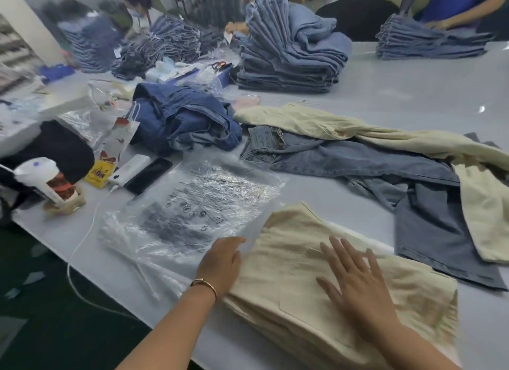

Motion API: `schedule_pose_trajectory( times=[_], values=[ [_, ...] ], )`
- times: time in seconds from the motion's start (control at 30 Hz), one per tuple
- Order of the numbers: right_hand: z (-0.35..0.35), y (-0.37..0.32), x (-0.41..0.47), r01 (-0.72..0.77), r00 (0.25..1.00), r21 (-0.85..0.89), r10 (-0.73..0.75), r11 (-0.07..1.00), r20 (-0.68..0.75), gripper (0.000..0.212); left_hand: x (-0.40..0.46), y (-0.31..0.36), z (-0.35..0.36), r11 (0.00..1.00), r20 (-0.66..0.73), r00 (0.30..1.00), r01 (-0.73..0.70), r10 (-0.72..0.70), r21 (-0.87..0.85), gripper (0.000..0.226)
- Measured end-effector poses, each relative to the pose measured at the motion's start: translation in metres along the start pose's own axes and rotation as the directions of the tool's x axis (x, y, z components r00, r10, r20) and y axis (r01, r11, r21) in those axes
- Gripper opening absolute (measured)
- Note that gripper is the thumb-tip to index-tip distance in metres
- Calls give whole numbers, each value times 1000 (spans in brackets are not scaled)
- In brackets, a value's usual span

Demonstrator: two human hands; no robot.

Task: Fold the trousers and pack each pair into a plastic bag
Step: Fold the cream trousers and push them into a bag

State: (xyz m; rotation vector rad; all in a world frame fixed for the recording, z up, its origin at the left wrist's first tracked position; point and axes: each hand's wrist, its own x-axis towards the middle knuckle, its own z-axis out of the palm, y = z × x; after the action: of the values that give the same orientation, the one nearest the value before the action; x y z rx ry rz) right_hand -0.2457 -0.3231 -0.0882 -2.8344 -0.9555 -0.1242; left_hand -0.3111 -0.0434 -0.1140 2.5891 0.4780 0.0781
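Observation:
A folded pair of cream trousers [297,295] lies at the table's near edge. My right hand [355,276] presses flat on top of it with fingers spread. My left hand [221,263], wearing a thin bracelet, rests against the fold's left side where it meets a stack of clear printed plastic bags [192,207]. Beyond, an unfolded pair of light blue jeans [358,163] lies spread out, with another cream pair [371,132] draped over it. A crumpled dark blue pair [187,121] sits further left.
Tall stacks of folded jeans [289,55] stand at the back, with other people working there. At the left are a phone [148,175], a white power bank [129,168] with a cable, a yellow packet and a dark bag [63,149]. The table edge runs diagonally at lower left.

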Motion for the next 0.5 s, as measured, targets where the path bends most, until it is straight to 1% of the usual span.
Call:
schedule_pose_trajectory(
  times=[0.03, 0.07, 0.13, 0.17, 0.2, 0.23, 0.27, 0.33, 0.37, 0.4, 0.43, 0.5],
  values=[
    [-2, -10, -11, 44, 999, 36, -43, 998, -9, 72, -6, -18, -16, 998, -72, 996, 54, -55, -11, 41],
    [-1, -20, -20, 79, 997, 54, -80, 995, 16, 72, -11, -37, -32, 994, -139, 985, 103, -106, -25, 44],
    [5, -36, -26, 78, 983, 92, -92, 993, 159, 81, -15, -76, -67, 974, -254, 941, 206, -222, -91, 49],
    [9, -41, -24, 60, 972, 104, -82, 993, 221, 87, -15, -95, -84, 951, -291, 908, 264, -301, -162, 49],
    [16, -44, -20, 42, 963, 106, -69, 994, 262, 90, -12, -114, -98, 923, -290, 883, 310, -369, -229, 48],
    [22, -46, -17, 6, 948, 101, -38, 995, 316, 91, -8, -128, -110, 904, -247, 882, 336, -401, -265, 45],
    [27, -49, -11, -20, 943, 83, -8, 996, 331, 90, -4, -137, -117, 904, -166, 908, 336, -386, -263, 40],
    [36, -53, 1, -52, 955, 55, 33, 997, 293, 88, 4, -145, -120, 948, 68, 960, 279, -272, -155, 27],
    [41, -55, 5, -66, 960, 54, 48, 996, 276, 85, 6, -145, -116, 967, 178, 959, 239, -221, -91, 23],
    [43, -56, 8, -74, 966, 66, 55, 995, 254, 79, 7, -143, -111, 981, 261, 951, 188, -167, -56, 20],
    [46, -57, 9, -85, 970, 77, 64, 993, 236, 71, 6, -142, -107, 991, 321, 942, 124, -101, -51, 21],
    [49, -57, 8, -121, 970, 96, 98, 988, 222, 56, 6, -142, -100, 999, 398, 916, -23, 37, -39, 20]
  ],
)
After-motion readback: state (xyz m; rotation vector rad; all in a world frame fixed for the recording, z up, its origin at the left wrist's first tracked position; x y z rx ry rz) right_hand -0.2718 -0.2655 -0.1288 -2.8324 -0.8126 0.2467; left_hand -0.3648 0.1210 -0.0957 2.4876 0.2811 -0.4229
